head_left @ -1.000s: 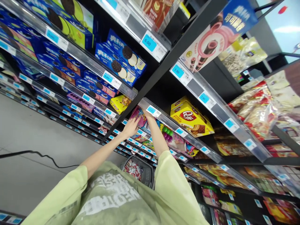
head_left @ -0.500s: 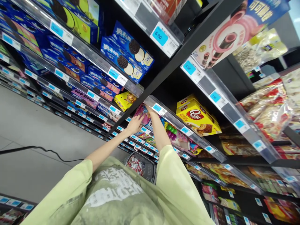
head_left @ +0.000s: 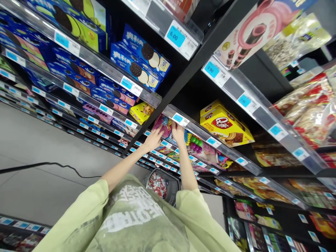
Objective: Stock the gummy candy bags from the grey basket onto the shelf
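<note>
Where our left hand [head_left: 153, 139] meets the pink box [head_left: 166, 130], right hand [head_left: 178, 132] alongside, both grips unclear, we judge: light, crushable; hold opposite sides.

Shelf front around the left hand [head_left: 153, 140] and right hand [head_left: 178, 132]: a see-through lip [head_left: 198, 130] bars twelve to four o'clock; a black post [head_left: 181, 84] slants from one to eight. A dark gap opens at one, between post and yellow boxes [head_left: 225, 126]. Toward six, a basket [head_left: 173, 190] stands below.
</note>
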A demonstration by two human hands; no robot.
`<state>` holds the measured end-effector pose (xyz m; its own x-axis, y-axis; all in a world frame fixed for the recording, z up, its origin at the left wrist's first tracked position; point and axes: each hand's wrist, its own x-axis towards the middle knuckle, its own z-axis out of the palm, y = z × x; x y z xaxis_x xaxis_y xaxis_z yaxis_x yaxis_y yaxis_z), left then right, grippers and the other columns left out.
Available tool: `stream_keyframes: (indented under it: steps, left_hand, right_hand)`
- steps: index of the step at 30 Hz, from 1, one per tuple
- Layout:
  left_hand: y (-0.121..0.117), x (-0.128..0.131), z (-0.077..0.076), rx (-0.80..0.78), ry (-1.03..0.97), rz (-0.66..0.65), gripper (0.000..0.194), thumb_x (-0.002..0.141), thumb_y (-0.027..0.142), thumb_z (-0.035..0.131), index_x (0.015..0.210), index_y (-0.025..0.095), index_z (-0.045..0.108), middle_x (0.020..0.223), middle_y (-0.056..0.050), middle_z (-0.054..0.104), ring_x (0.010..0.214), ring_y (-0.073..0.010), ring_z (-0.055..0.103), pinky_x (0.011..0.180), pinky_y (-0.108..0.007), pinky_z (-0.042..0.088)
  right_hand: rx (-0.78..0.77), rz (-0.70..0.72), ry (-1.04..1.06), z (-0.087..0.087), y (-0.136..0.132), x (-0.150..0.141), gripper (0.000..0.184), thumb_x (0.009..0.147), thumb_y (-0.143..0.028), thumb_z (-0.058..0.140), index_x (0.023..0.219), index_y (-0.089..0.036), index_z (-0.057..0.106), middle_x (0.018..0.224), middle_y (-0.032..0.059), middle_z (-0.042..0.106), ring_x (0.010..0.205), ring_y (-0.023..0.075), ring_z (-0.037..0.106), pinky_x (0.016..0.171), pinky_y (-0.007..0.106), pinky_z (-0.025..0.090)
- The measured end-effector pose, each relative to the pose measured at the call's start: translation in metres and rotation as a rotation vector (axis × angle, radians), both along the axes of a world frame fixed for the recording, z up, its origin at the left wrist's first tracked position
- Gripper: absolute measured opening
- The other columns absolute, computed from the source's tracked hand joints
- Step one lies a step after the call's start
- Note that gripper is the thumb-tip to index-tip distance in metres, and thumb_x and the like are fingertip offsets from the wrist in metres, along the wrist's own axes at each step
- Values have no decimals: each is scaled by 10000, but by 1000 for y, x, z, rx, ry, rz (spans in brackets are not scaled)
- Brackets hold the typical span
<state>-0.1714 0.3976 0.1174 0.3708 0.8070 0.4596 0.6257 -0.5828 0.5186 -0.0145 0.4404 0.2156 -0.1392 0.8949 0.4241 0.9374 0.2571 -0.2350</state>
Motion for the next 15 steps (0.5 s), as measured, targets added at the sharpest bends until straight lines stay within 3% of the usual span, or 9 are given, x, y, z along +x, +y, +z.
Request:
stream_keyframes:
  steps: [3,6,8,9,12,15]
  left_hand:
    - [-8,3,-3,33,-40,-6,580,859,85,487,1438,84,447,1603,-213,277,1439,-344,367,1179,-512,375]
    - [-27,8,-10,95,-131,-26,522,885,78,459,1404,121,488,1555,-179,356,1455,-322,337,1195,-523,362]
    - [-46,14,-19,77,-184,-74,494,899,71,437,1379,161,510,1537,-145,386,1444,-291,353,1195,-522,368]
    - [-57,18,-24,26,-187,-109,481,909,76,426,1371,177,518,1533,-131,395,1444,-277,354,1198,-520,364]
    - [-93,32,-46,-242,-71,-238,462,953,108,375,1384,199,512,1527,-117,403,1460,-245,336,1223,-497,327]
    - [-127,44,-76,-483,126,-423,426,992,164,360,1383,212,521,1460,-115,486,1388,-213,446,1179,-422,395]
  right_hand:
    - [142,-42,180,-22,-60,17,386,1046,-368,369,1199,-160,655,1325,140,606,1292,240,519,1133,461,403]
    - [255,-64,375,-62,-132,25,308,1027,-309,410,1079,-185,686,1132,103,696,1200,221,591,1072,453,458]
    - [232,-75,395,-92,-176,25,287,1009,-251,414,1094,-194,682,1168,109,696,1277,239,558,1097,497,437]
    - [133,-92,354,-106,-194,24,316,1006,-226,384,1117,-188,678,1208,123,685,1317,247,532,1116,515,417]
    - [-463,-164,150,-138,-235,23,457,1004,-171,252,1282,-163,614,1367,151,603,1382,227,473,1153,470,384]
    - [-942,-174,117,-160,-264,27,380,976,-227,419,1301,-192,614,1267,129,669,1210,235,615,1019,361,494]
